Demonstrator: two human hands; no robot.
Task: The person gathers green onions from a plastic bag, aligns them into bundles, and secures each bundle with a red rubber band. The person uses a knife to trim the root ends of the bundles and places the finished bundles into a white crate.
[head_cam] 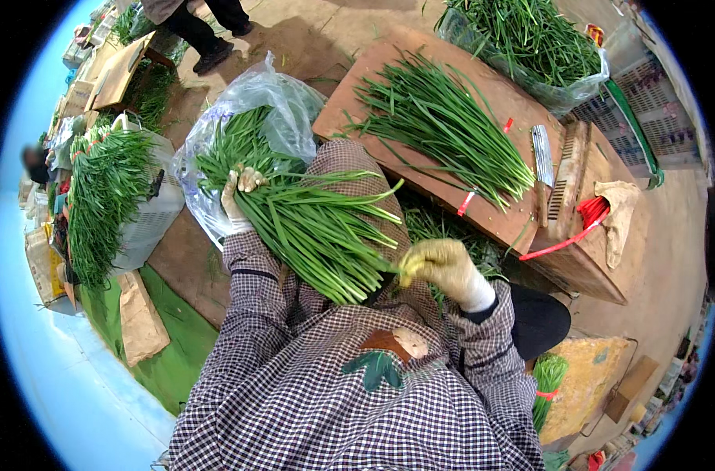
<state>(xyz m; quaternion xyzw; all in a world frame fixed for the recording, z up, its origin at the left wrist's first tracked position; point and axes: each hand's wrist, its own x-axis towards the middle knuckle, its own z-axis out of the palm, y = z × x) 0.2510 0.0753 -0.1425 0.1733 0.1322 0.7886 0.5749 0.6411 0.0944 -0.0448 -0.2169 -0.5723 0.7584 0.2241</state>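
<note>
My left hand (240,194), in a pale work glove, grips a loose bunch of garlic chives (316,235) around its leafy part. The bunch lies across my lap with its pale cut ends towards the right. At those ends is my gloved right hand (443,268), its fingers bent together and its fingertips blurred. A thin green strand reaches the fingertips, but whether they pinch it is unclear. Behind my left hand, a clear plastic bag (293,100) holds more chives. On the wooden board (346,112) to the right lies a larger pile of chives (446,123).
A cleaver (543,156) rests beside the pile, near red ties (593,212) and a cloth glove (621,221). Chives fill another bag (528,47) at the upper right. Left stands a white crate (151,218) topped with bundled chives (107,188). Another person's legs (201,29) are at the top.
</note>
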